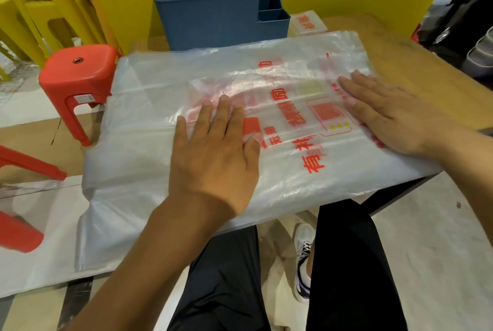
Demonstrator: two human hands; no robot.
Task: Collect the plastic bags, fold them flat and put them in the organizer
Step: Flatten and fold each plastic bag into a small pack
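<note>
Bag [149,106] lies flat, long axis left-right; red Chinese print reads sideways. My left hand [213,154] and right hand [392,114] press it, fingers straight.

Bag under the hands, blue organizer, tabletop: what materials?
Bag: thin translucent plastic film, glossy, creased, red print. Blue organizer: looks like moulded matte plastic, with rounded corners and thin walls. Tabletop: wood-look, pale grain; solid or laminate, cannot tell.

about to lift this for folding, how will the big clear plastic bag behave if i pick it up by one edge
The plastic bag is probably floppy: its left part already droops over the table edge. It looks thin and see-through, so likely very light. Its glossy film may slide, which could be why both hands press it flat.
</note>
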